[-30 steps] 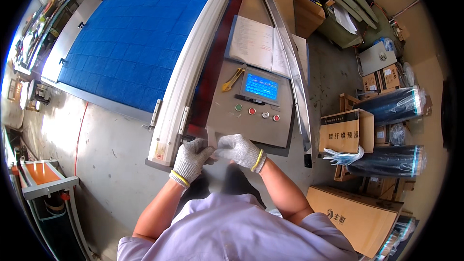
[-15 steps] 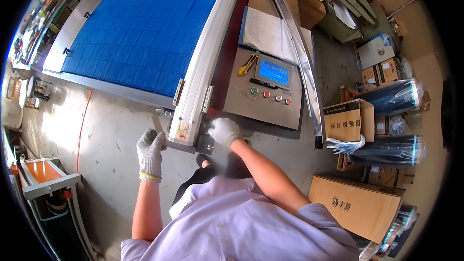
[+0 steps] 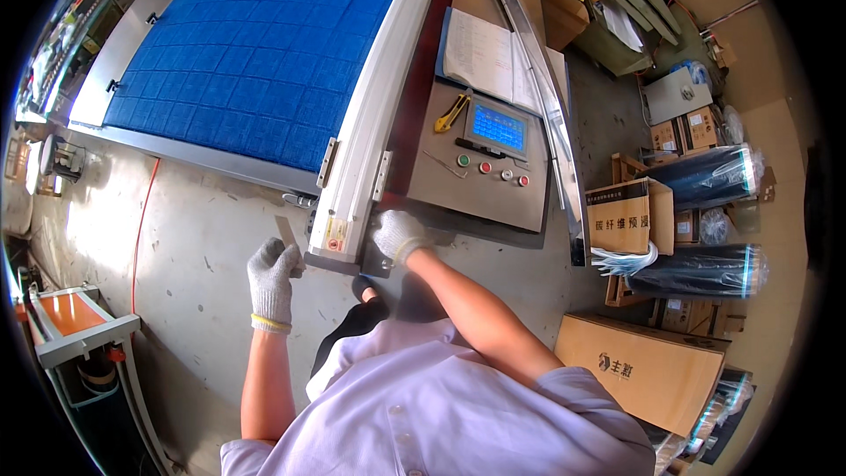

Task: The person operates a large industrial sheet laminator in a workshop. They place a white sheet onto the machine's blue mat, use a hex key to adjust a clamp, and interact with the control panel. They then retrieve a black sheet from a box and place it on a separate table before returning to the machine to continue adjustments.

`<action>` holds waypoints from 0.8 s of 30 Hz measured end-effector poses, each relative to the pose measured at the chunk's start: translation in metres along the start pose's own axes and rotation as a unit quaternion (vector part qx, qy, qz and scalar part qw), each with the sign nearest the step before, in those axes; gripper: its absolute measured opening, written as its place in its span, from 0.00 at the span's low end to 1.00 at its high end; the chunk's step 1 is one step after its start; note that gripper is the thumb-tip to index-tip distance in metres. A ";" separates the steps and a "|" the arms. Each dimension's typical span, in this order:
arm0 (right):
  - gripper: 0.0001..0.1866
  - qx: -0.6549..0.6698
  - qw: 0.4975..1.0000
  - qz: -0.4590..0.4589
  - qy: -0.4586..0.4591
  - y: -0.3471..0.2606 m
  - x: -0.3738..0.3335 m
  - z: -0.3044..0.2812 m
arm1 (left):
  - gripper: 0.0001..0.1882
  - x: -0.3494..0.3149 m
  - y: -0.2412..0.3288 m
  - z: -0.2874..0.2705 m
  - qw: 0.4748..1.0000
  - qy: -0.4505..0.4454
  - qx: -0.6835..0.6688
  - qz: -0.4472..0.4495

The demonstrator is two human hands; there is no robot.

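Note:
My left hand (image 3: 272,282), in a grey knit glove, is closed around a thin flat grey strip (image 3: 285,230) that sticks up past the thumb. It is just left of the end of a long white beam (image 3: 363,123) on the machine. My right hand (image 3: 398,236), gloved in white, is closed on the right side of that beam end. What its fingers grip, if anything, is hidden. A yellow warning label (image 3: 336,235) is on the beam end between my hands. Left of the beam lies a blue quilted sheet (image 3: 238,62) on the machine bed.
Beside the beam, a control panel (image 3: 485,198) carries a lit screen (image 3: 499,130), push buttons, a yellow utility knife (image 3: 452,113) and an open notebook (image 3: 485,57). Cardboard boxes (image 3: 639,370) and wrapped black rolls (image 3: 696,271) stand at right. A framed cart (image 3: 84,335) is at lower left.
My right hand has moved slightly left, closer to the beam end. The left hand still holds the strip in nearly the same place. The whole view has shifted a little.

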State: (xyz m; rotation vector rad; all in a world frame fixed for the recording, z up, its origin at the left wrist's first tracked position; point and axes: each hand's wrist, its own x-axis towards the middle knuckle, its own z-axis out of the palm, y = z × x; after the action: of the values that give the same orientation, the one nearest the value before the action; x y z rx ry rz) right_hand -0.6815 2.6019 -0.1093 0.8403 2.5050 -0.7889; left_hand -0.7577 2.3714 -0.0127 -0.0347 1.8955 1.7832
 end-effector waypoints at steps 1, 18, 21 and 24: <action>0.17 0.001 1.000 0.007 -0.013 -0.001 0.003 0.000 | 0.08 0.000 -0.001 0.002 1.000 -0.001 -0.005 -0.003; 0.18 0.095 0.994 -0.003 0.046 0.009 0.022 0.016 | 0.04 0.009 -0.010 0.060 1.000 -0.010 0.011 -0.010; 0.18 0.130 0.990 -0.005 0.045 0.014 0.024 0.009 | 0.06 0.010 -0.010 0.077 0.998 -0.034 0.043 0.002; 0.13 0.335 0.942 0.032 -0.005 0.032 0.013 -0.008 | 0.08 0.010 -0.019 0.090 0.982 -0.041 0.179 0.045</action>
State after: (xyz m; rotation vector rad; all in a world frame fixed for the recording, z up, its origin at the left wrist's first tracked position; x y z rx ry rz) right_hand -0.6720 2.6330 -0.1221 1.1056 2.1813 -1.6591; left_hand -0.7275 2.4565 -0.0332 0.2524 2.1569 1.4485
